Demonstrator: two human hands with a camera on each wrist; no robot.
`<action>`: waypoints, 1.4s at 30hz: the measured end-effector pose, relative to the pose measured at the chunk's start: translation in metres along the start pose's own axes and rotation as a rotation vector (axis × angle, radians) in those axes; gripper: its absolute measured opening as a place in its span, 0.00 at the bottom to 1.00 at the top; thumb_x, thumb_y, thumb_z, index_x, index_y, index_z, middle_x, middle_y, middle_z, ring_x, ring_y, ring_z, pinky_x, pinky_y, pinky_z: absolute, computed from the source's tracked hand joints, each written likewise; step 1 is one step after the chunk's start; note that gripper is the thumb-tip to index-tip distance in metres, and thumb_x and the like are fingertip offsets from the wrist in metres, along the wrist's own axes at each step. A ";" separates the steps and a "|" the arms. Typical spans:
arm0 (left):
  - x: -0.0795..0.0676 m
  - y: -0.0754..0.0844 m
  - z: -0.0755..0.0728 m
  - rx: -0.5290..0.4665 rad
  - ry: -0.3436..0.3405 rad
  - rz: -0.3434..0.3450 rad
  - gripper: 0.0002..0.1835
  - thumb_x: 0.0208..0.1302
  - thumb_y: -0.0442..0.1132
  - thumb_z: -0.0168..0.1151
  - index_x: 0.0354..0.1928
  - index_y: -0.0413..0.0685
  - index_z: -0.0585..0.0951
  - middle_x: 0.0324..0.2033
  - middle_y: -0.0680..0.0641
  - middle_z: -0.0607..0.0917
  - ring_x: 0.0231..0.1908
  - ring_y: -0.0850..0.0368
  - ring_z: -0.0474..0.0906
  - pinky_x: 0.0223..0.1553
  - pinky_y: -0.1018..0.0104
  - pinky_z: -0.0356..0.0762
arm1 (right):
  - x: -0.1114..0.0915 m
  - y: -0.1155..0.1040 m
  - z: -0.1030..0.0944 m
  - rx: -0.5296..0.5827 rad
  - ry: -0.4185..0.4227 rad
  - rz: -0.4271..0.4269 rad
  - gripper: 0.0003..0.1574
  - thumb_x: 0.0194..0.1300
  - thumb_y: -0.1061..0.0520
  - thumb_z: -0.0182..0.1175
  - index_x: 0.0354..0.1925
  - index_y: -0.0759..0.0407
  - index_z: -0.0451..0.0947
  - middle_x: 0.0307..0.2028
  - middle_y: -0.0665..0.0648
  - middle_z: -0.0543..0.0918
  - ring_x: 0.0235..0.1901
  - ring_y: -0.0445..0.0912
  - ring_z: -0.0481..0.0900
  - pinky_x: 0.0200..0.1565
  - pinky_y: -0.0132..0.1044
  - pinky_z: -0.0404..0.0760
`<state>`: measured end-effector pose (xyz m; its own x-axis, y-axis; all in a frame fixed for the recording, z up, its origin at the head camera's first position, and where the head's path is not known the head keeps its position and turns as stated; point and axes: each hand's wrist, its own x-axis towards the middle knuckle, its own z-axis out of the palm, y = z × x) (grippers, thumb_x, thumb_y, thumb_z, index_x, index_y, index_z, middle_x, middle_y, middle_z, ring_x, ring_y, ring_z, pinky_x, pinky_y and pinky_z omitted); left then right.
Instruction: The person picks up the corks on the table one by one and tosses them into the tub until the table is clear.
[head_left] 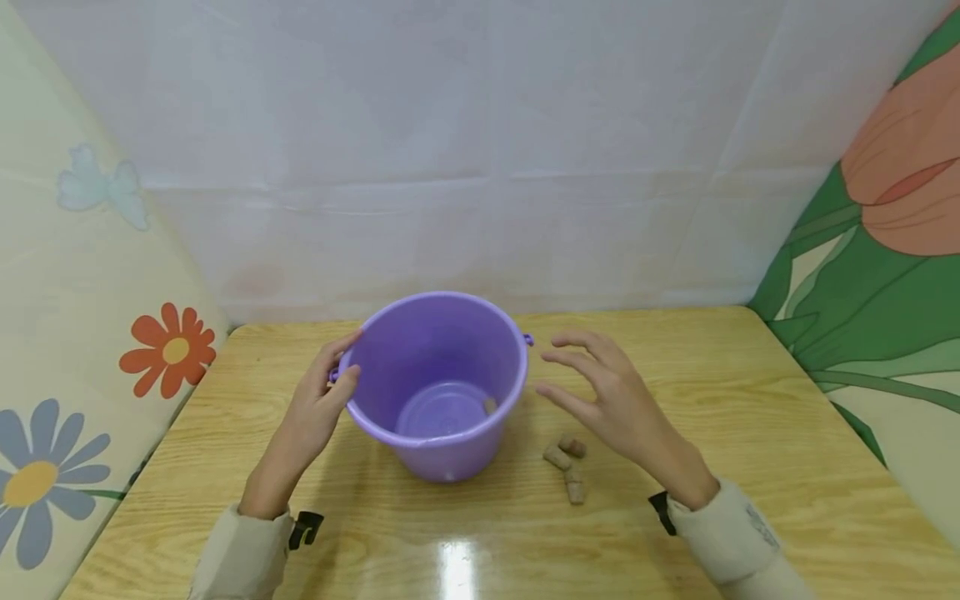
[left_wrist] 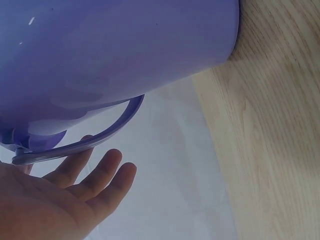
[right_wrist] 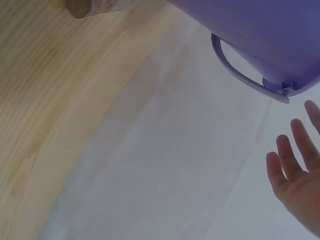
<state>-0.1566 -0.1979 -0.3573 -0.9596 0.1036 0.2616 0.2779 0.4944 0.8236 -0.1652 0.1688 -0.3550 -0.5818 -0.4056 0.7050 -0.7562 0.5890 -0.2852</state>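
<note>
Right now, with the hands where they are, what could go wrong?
The purple bucket could tip or swing if moved now: only the left hand is at its rim, and the right hand is apart from it. The left fingers are close to the bucket's handle and might snag it. A slide to the right could knock the loose cork-like pieces on the table.

A purple bucket [head_left: 450, 462] stands on a wood-grain surface [head_left: 750, 433], nearer the left edge than the right. My left grip [head_left: 315, 402] holds its rim [head_left: 442, 439]; my right grip [head_left: 613, 396], fingers [head_left: 577, 337] bent, hovers just beside the opposite side. Small brown pieces [head_left: 558, 457] lie to its right, another piece [head_left: 490, 406] inside.
</note>
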 end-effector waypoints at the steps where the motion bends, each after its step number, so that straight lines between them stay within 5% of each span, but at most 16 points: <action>1: 0.000 0.000 0.000 0.004 0.001 0.000 0.25 0.77 0.41 0.46 0.74 0.54 0.65 0.54 0.36 0.77 0.41 0.53 0.73 0.40 0.68 0.73 | -0.002 0.001 0.000 -0.008 -0.003 -0.002 0.25 0.59 0.50 0.71 0.51 0.63 0.83 0.54 0.61 0.80 0.57 0.57 0.75 0.59 0.57 0.73; 11: 0.000 -0.002 0.000 0.022 0.009 0.004 0.25 0.77 0.42 0.47 0.74 0.52 0.65 0.52 0.36 0.78 0.40 0.58 0.72 0.40 0.68 0.73 | -0.022 0.008 -0.006 -0.064 -0.115 0.103 0.23 0.53 0.53 0.74 0.47 0.61 0.85 0.52 0.60 0.82 0.56 0.56 0.75 0.58 0.57 0.73; 23: 0.000 -0.001 -0.001 0.011 -0.003 0.006 0.25 0.77 0.42 0.46 0.74 0.54 0.64 0.54 0.36 0.77 0.42 0.52 0.72 0.41 0.68 0.73 | -0.046 0.018 -0.016 -0.129 -0.209 0.194 0.19 0.56 0.53 0.72 0.46 0.61 0.85 0.51 0.60 0.83 0.54 0.56 0.77 0.54 0.58 0.76; 42: 0.000 -0.001 0.000 0.030 -0.003 -0.005 0.25 0.77 0.43 0.46 0.74 0.53 0.64 0.54 0.36 0.77 0.42 0.57 0.72 0.41 0.67 0.72 | -0.073 0.029 -0.011 -0.142 -0.400 0.307 0.15 0.60 0.50 0.70 0.42 0.57 0.86 0.50 0.59 0.83 0.53 0.57 0.78 0.54 0.58 0.76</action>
<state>-0.1569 -0.1983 -0.3581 -0.9610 0.1042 0.2561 0.2721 0.5205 0.8094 -0.1416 0.2227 -0.4076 -0.8600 -0.4185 0.2919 -0.5012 0.8003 -0.3290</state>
